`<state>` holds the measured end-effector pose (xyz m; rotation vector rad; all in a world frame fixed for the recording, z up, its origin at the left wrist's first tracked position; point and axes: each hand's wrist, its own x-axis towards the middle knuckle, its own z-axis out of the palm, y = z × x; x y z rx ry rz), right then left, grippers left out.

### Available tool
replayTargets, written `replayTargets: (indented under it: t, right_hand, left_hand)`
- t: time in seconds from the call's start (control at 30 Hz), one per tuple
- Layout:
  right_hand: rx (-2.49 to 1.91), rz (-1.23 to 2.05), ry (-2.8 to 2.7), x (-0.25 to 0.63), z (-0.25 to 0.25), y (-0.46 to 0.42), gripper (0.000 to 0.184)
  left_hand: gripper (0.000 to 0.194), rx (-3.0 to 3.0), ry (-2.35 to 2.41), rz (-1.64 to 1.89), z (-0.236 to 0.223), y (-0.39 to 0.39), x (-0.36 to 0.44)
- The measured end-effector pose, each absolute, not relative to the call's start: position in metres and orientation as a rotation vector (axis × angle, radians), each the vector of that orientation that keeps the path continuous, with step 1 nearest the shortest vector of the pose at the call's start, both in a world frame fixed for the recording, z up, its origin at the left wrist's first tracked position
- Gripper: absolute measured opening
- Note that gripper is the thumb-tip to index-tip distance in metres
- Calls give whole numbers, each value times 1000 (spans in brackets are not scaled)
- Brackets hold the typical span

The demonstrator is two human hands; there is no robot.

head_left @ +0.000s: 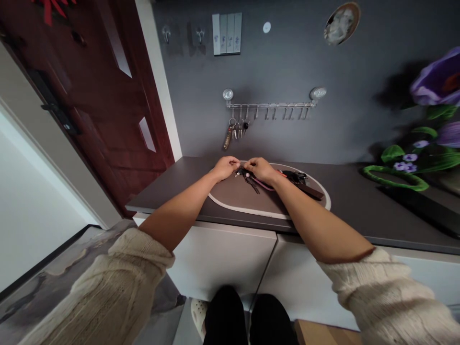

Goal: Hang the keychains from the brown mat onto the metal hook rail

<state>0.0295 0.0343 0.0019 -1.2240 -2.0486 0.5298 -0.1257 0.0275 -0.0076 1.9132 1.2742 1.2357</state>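
A bunch of keys (253, 183) with a small pale charm is between my two hands, above a brown oval mat with a white rim (247, 209). My left hand (226, 167) is closed at its left end, with thumb and fingers pinched together. From the other side my right hand (261, 169) pinches the top of the bunch. The exact spot each set of fingertips grips is too small to make out. Right of my right hand, a pile of dark key items (296, 177) and a dark flat case (311, 191) lie on the mat.
On the wall, a clear hook rail (273, 106) carries several hanging keys (240, 130) and a brown tag (227, 138) at its left end. Purple fabric flowers (442, 81) stand at the right of the dark countertop (354, 206). A dark red door (108, 96) is at left.
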Motion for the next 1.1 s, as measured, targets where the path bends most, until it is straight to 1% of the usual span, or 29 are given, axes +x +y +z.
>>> replayTargets:
  t: [0.2,0.4,0.57,0.67,0.8,0.93,1.1]
  right_hand:
    - [-1122,495,-1991,29,0,39,20]
    - [-1042,515,-1939,28,3,40,18]
    - [-987,539,-1859,27,3,43,21]
    - [-968,629,-1793,26,3,42,26]
    - [-951,829,-1707,24,6,36,31]
    - [-886,997,-1630,23,8,30,30]
    - [-835,1118,-1605,23,9,27,26]
  left_hand:
    - [15,1926,1196,1274,-5,25,-126]
    - [16,1930,1162,1330,-4,26,-125]
    - [17,1918,1160,1364,0,22,-123]
    - [18,1872,1126,1366,2,18,-121]
    - [21,1739,1085,1377,1,18,-121]
    - [23,1639,1061,1396,-1,22,-122]
    - [22,1569,1036,1435,0,23,-123]
